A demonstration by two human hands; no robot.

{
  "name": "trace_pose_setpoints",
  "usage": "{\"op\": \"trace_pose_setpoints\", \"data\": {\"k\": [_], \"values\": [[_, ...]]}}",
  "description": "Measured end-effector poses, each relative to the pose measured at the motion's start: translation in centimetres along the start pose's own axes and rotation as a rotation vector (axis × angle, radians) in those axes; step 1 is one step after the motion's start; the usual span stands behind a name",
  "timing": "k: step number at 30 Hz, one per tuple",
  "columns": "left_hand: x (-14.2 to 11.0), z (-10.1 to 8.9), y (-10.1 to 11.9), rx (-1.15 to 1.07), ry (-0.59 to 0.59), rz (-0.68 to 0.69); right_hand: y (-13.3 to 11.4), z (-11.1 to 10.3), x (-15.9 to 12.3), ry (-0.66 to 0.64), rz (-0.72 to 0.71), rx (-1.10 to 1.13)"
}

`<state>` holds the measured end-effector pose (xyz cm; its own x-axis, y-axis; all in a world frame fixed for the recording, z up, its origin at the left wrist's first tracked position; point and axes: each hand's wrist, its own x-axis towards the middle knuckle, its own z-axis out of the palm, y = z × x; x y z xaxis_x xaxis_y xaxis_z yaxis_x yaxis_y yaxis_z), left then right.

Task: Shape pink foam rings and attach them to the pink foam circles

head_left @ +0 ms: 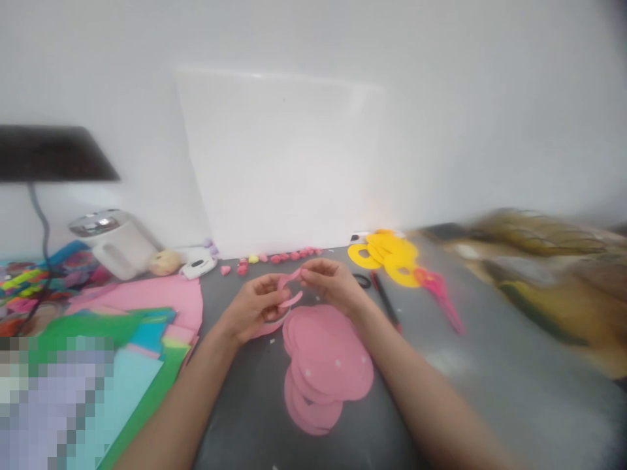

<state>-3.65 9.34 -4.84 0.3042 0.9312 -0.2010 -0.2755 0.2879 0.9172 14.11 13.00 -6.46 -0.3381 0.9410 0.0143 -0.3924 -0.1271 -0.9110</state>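
Both hands are pinched on one curled pink paper strip [292, 301] above the grey table. My left hand [259, 301] has its fingers closed around the strip's lower curl. The upper end is between the thumb and fingertips of my right hand [329, 279]. Below the hands lies a pile of pink paper cutouts [333, 356] with rounded edges, some with small white specks on them. Another pink curved piece [264, 329] shows under my left hand, partly hidden.
Yellow paper rings [392, 251], pink scissors [443, 297] and a dark pen [386, 300] lie to the right. Coloured paper sheets [147, 385] cover the left side. A white board [289, 163] leans on the wall behind small pink pieces [294, 254]. A white mug [117, 248] stands back left.
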Motion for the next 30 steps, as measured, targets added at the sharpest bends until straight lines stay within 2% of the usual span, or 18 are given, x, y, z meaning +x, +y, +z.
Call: {"op": "trace_pose_setpoints", "data": {"k": [7, 13, 30], "values": [[-0.21, 0.21, 0.15, -0.018, -0.052, -0.007, -0.07, 0.09, 0.04, 0.048, 0.006, -0.004], [-0.31, 0.27, 0.25, -0.013, -0.095, -0.017, -0.12, 0.18, -0.06, 0.043, 0.007, -0.132], [-0.37, 0.33, 0.18, 0.022, -0.072, 0.003, -0.08, 0.08, -0.01, 0.027, -0.027, -0.149]]}}
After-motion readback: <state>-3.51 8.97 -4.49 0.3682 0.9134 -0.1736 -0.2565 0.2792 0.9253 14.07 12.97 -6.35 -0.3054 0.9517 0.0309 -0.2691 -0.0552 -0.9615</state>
